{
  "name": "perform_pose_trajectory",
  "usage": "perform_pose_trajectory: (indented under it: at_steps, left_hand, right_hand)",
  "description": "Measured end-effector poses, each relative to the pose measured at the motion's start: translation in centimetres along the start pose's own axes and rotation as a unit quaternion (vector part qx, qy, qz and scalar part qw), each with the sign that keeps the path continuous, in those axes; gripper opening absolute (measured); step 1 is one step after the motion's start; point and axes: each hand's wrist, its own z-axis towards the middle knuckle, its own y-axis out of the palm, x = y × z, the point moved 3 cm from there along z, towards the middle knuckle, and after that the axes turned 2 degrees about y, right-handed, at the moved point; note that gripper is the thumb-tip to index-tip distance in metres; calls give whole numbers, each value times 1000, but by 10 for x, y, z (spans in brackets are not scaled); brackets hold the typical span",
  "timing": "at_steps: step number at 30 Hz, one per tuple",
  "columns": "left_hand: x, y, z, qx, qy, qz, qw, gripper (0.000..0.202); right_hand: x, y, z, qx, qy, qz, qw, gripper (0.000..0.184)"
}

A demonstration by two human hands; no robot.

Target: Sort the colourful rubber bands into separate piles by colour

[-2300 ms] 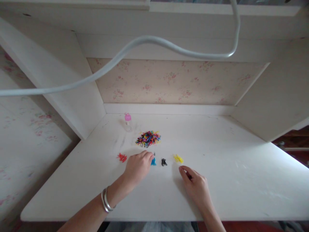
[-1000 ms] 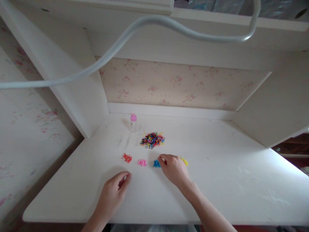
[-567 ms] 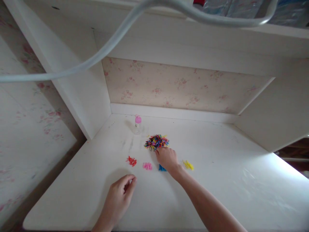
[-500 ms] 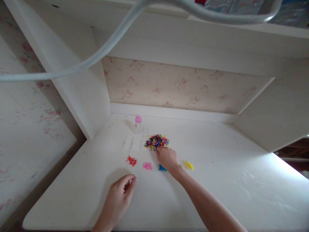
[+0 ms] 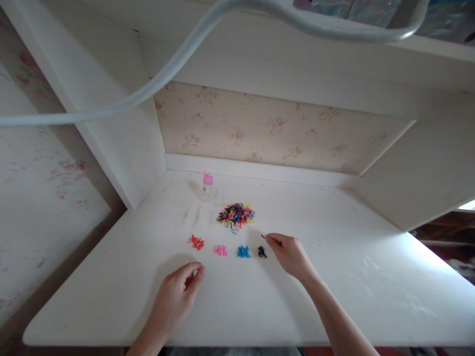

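Black band (image 5: 263, 237) is now off the mixed pile (image 5: 236, 214), pinched in right hand (image 5: 291, 253) near matching black cluster (image 5: 262, 252), centre frame. Left hand (image 5: 175, 295), lower left: fingertips pressed together, can't tell if holding anything.

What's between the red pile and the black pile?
The head view shows a pink pile and a blue pile between the red pile and black pile.
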Motion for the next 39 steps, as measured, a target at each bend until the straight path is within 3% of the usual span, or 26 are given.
perform_pose_trajectory:
  at_steps: [4, 10, 14, 22, 27, 31, 39]
  left_hand:
    - [-1, 2, 1, 4, -1, 13, 1000, 26]
    - [-2, 4, 0, 0, 8, 23, 1000, 24]
    - [1, 4, 2, -10, -1, 45, 999, 27]
    - [39, 4, 38, -60, 46, 157, 985, 28]
    - [61, 25, 77, -95, 68, 270, 956, 25]
    - [68, 47, 102, -83, 58, 318, 943, 26]
    - [78, 72, 114, -73, 61, 372, 923, 31]
  right_hand:
    - [6, 3, -22, 45, 2, 25, 999, 43]
    - [6, 24, -38, 4, 13, -11, 1000, 32]
    - [11, 22, -43, 22, 18, -7, 1000, 32]
    - [33, 25, -70, 88, 50, 102, 990, 36]
    - [36, 27, -76, 98, 68, 155, 981, 40]
    - [34, 25, -74, 94, 68, 162, 980, 40]
    - [35, 24, -76, 82, 63, 172, 980, 38]
